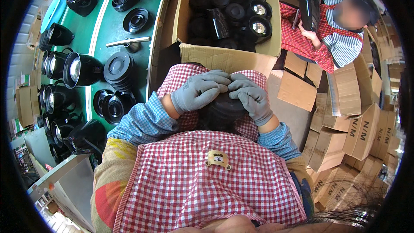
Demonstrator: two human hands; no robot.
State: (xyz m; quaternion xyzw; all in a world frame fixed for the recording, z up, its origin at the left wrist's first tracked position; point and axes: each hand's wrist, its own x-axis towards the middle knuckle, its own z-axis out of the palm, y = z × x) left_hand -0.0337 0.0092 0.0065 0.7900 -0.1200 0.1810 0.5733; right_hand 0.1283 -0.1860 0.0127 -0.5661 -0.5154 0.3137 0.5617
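On my lap, between my knees, rests a black rounded piece (221, 113) with faint rings on its surface. Whether it is a jug body or a lid I cannot tell, since my hands cover its far side. My left hand (200, 90), in a grey glove, is closed with its fingers bent over the piece's far edge. The fingertips of my right hand (252, 96), gloved alike, are curled over the right of that edge, thumb toward the piece. The two hands nearly meet at the middle.
Ahead stands an open carton (230, 56) of black parts. At left, a green workbench (97, 21) carries black jugs (79, 70), stacked lids (119, 67) and a blue plate (54, 13). A co-worker (345, 43) at right holds a black jug (309, 13); cardboard boxes (334, 149) lie nearby.
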